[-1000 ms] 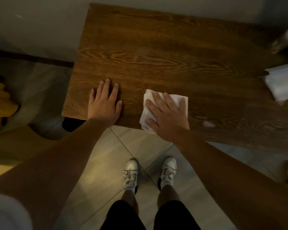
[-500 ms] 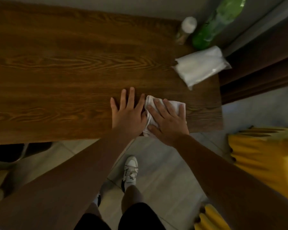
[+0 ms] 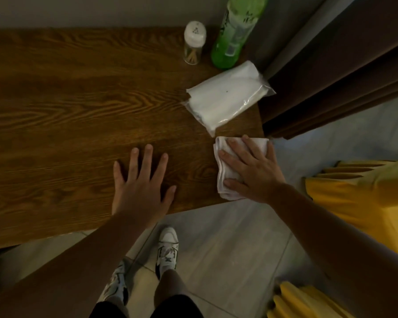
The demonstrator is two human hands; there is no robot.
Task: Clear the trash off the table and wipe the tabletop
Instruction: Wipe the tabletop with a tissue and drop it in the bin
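Note:
A dark wooden table (image 3: 67,106) fills the upper left of the head view. My right hand (image 3: 251,171) lies flat on a folded white cloth (image 3: 225,180) at the table's near right corner, pressing it down with fingers spread. My left hand (image 3: 140,187) rests palm down on the bare wood near the front edge, fingers apart, holding nothing. A gap of wood separates the two hands.
A clear plastic pack of white napkins (image 3: 225,97) lies just beyond the cloth. A toothpick jar with a white lid (image 3: 193,42) and a green bottle (image 3: 234,31) stand at the back right. Yellow seats (image 3: 363,198) stand to the right, over a tiled floor (image 3: 228,249).
My right hand has slid the cloth rightward along the front edge to the table's right corner. My left hand, beside the cloth half a second ago, now lies apart from it.

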